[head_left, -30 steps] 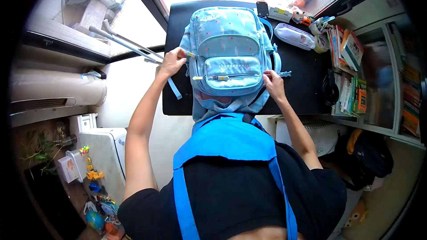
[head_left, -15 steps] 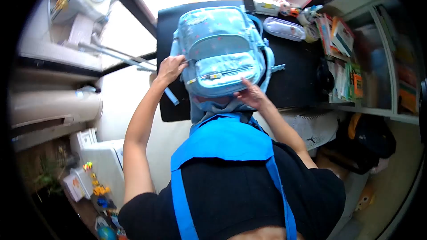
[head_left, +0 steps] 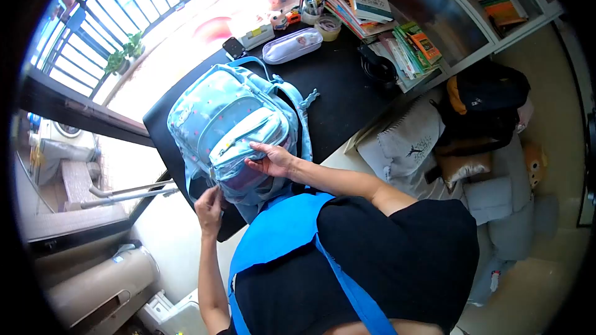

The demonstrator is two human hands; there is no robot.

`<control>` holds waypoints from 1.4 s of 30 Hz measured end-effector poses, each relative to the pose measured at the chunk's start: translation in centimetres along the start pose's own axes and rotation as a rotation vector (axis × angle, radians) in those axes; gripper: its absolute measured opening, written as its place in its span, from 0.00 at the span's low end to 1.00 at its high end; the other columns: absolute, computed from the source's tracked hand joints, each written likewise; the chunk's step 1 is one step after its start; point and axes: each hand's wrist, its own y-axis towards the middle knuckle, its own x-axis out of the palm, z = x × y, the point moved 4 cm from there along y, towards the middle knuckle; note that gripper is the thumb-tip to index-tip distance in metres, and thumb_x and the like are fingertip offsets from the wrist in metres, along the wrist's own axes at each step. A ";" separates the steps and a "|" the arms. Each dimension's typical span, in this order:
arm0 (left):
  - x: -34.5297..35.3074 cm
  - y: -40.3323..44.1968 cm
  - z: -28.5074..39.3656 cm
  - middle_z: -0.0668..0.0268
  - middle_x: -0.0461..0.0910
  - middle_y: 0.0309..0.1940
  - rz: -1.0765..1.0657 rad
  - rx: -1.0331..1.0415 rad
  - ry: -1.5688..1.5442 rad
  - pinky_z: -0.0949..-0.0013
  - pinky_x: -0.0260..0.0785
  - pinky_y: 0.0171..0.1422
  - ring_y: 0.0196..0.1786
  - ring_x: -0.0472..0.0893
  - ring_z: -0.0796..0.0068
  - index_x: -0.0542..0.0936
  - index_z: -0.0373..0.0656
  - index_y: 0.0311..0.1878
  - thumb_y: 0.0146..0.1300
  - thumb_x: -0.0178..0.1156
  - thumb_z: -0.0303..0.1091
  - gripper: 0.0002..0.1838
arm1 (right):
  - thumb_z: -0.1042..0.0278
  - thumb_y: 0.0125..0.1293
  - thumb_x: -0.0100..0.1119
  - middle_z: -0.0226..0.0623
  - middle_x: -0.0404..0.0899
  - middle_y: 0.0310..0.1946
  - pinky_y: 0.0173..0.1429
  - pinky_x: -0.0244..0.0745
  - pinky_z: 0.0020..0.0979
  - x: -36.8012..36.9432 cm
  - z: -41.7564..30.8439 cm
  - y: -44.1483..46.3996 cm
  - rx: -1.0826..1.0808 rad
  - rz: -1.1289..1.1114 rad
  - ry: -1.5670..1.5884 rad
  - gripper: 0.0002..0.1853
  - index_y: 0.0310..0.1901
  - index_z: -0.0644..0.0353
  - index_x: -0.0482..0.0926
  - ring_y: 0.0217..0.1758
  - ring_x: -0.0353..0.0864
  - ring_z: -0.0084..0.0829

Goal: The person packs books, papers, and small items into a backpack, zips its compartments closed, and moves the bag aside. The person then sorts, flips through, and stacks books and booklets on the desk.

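Observation:
A light blue backpack (head_left: 217, 108) with small pink marks stands on the black table, its front facing me. My right hand (head_left: 273, 160) grips the lower edge of its bulging front pocket (head_left: 248, 139), thumb on top and fingers curled at the fabric. Beside the bag's lower left corner, my left hand (head_left: 210, 208) is closed in a pinch. What sits between those fingertips is too small to make out. One shoulder strap (head_left: 301, 115) hangs off the bag's right side.
On the black table (head_left: 341, 102) lie a pencil case (head_left: 292, 46), a phone (head_left: 234, 48), black headphones (head_left: 377, 67) and stacked books (head_left: 366, 9). A cushion (head_left: 403, 139) and a dark bag (head_left: 484, 99) are at the right. A window frame (head_left: 87, 108) runs along the left.
The view has turned, so the room appears rotated. My left hand has moved from the backpack's upper left side to its lower left corner. My right hand stays at the front pocket, now more palm-up.

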 end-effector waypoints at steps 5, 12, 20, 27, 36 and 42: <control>1.2 -1.5 0.3 0.68 0.78 0.22 -0.022 -0.083 -0.080 0.79 0.65 0.23 0.20 0.74 0.84 0.79 0.32 0.48 0.65 0.55 0.26 0.11 | 0.63 0.67 0.56 0.37 0.77 0.43 0.44 0.83 0.27 -0.7 -0.4 -0.6 0.027 0.022 -0.054 0.17 0.54 0.58 0.72 0.42 0.80 0.29; 0.8 -1.5 0.0 0.72 0.74 0.20 0.260 -0.037 -0.033 0.80 0.59 0.25 0.21 0.68 0.86 0.81 0.32 0.38 0.63 0.59 0.28 0.07 | 0.54 0.66 0.52 0.30 0.71 0.25 0.35 0.67 0.28 0.6 5.0 -0.5 0.293 -0.406 -1.439 0.17 0.45 0.60 0.78 0.29 0.69 0.24; -0.9 -0.7 -1.1 0.69 0.76 0.23 0.100 -0.127 -0.362 0.77 0.67 0.31 0.24 0.74 0.81 0.80 0.35 0.34 0.64 0.57 0.32 0.09 | 0.49 0.71 0.40 0.30 0.71 0.22 0.30 0.62 0.25 1.3 13.3 6.5 0.222 0.108 -0.795 0.21 0.30 0.57 0.73 0.24 0.67 0.23; 0.9 6.9 -4.5 0.64 0.76 0.18 -0.085 -0.339 -0.087 0.73 0.64 0.26 0.22 0.73 0.80 0.77 0.32 0.26 0.66 0.52 0.49 0.25 | 0.48 0.67 0.35 0.34 0.71 0.17 0.26 0.66 0.32 2.3 12.1 4.4 -0.102 0.085 -1.135 0.25 0.24 0.60 0.73 0.19 0.71 0.28; -0.2 7.7 -8.9 0.68 0.73 0.16 0.104 -0.317 -0.021 0.69 0.60 0.25 0.20 0.69 0.80 0.79 0.30 0.29 0.67 0.52 0.41 0.21 | 0.55 0.64 0.48 0.49 0.80 0.25 0.38 0.76 0.40 -0.4 6.5 -1.3 -0.262 0.246 -1.961 0.18 0.31 0.61 0.81 0.32 0.82 0.45; -1.5 7.5 -9.6 0.71 0.69 0.12 0.130 -0.323 -0.091 0.74 0.58 0.17 0.13 0.67 0.82 0.79 0.35 0.29 0.67 0.53 0.49 0.24 | 0.51 0.62 0.51 0.48 0.82 0.25 0.37 0.78 0.45 -5.0 -3.5 -6.5 -0.345 0.328 -2.506 0.21 0.27 0.61 0.83 0.31 0.84 0.46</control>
